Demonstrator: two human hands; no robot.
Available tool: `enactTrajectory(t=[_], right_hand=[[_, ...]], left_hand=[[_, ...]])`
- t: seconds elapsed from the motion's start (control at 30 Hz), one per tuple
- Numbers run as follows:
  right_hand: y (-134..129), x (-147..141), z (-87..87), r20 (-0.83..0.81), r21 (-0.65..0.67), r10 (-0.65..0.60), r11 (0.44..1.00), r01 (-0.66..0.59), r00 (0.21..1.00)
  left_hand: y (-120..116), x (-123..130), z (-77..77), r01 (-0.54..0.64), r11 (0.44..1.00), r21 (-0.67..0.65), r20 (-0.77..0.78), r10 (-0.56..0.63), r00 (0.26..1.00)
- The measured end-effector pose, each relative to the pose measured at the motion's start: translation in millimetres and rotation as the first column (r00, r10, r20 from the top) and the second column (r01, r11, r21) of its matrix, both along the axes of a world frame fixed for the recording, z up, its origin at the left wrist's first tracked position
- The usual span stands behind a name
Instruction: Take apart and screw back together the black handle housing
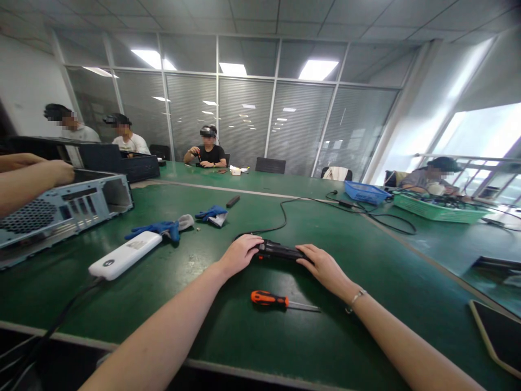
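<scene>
A black elongated device (280,250) with a small orange part on its near side lies across the middle of the green table. My left hand (241,254) has its fingers wrapped over the left end of it. At the right end, my right hand (323,266) grips the device between thumb and fingers. Nearer to me, an orange and black screwdriver (271,300) rests on the table with its metal shaft pointing right, touched by neither hand.
On the left are a white power bank (126,255), blue gloves (157,230) and a metal computer case (65,212) under another person's hands. A black cable (285,212) runs behind the device. Blue (366,193) and green baskets (443,209) stand back right, a phone (499,334) near right.
</scene>
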State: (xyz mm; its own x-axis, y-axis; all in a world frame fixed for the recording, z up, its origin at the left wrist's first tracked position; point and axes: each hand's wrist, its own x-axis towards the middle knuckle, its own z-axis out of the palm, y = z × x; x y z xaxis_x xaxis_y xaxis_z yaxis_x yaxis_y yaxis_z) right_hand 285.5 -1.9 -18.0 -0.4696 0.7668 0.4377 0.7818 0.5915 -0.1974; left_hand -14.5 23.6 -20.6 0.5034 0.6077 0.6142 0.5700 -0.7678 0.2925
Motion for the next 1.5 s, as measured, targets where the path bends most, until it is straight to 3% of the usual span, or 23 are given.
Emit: enactTrajectory(t=[1.03,1.5], right_hand=[[-0.5,1.7,3.5,-0.001,-0.018,0.033,0.999,-0.033,0.999],[2.9,-1.3,0.2,0.026,-0.020,-0.007,1.000,0.008,1.000]], left_hand=[[0.4,0.4,-1.3,0.034,0.999,-0.003,0.046,-0.033,0.998],[4.3,0.7,-4.3,-0.032,0.991,-0.133,-0.056,0.025,0.998]])
